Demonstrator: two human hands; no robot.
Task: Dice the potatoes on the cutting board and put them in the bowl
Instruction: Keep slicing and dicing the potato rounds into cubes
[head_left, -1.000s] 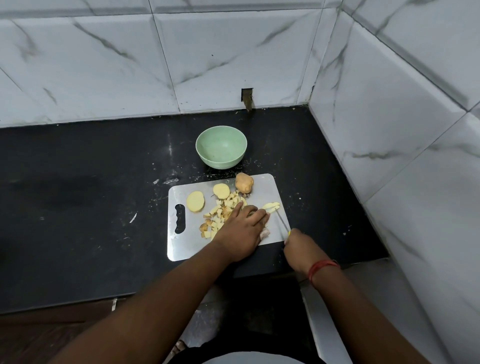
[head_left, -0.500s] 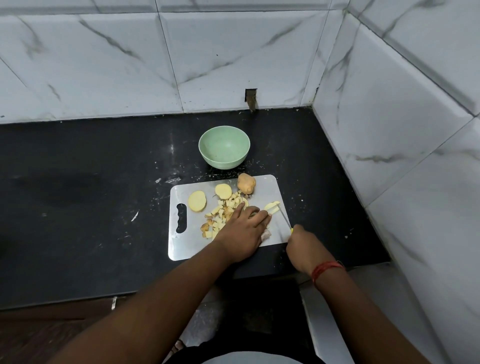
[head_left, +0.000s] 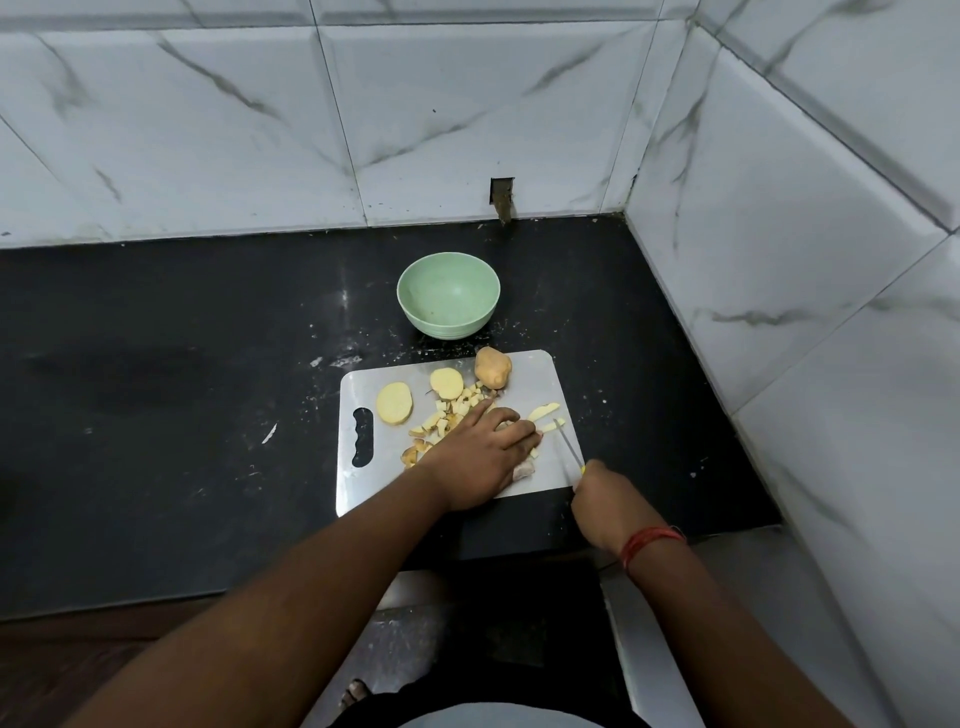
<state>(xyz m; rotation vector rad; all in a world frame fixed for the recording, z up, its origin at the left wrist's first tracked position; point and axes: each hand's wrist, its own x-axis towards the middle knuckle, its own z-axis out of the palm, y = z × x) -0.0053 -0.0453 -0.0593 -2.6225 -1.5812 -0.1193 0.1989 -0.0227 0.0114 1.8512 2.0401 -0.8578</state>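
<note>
Cutting the potato piece under the left hand (head_left: 480, 454) into small cubes is the step in hand, as it is judged from the scene. The left hand lies over this piece with curled fingers and holds it down on the cutting board (head_left: 358, 483); only a pale end of the piece is seen below the hand. The right hand (head_left: 605, 501) is clenched around the handle of a knife (head_left: 567, 447), whose thin blade points away from the person and lies just beside the left fingertips.

To do the step well, the fingertips should be kept tucked back, because the blade is very near to them. The piece should be pressed flat so that it cannot roll, and the cuts should be made evenly, so that cubes of one size are obtained.

A pile of diced pieces (head_left: 449, 415) lies in the middle of the board, partly under the left hand. Two potato strips (head_left: 543, 411) lie to the right of it, near the blade. Two round pale-yellow slices (head_left: 394, 402) rest on the left part, and one unpeeled potato chunk (head_left: 492, 368) stands at the far edge. The green bowl (head_left: 448, 294) stands on the black counter (head_left: 156, 364) just behind the board, and no potato is seen in it, so much of the task is not yet done.
</note>
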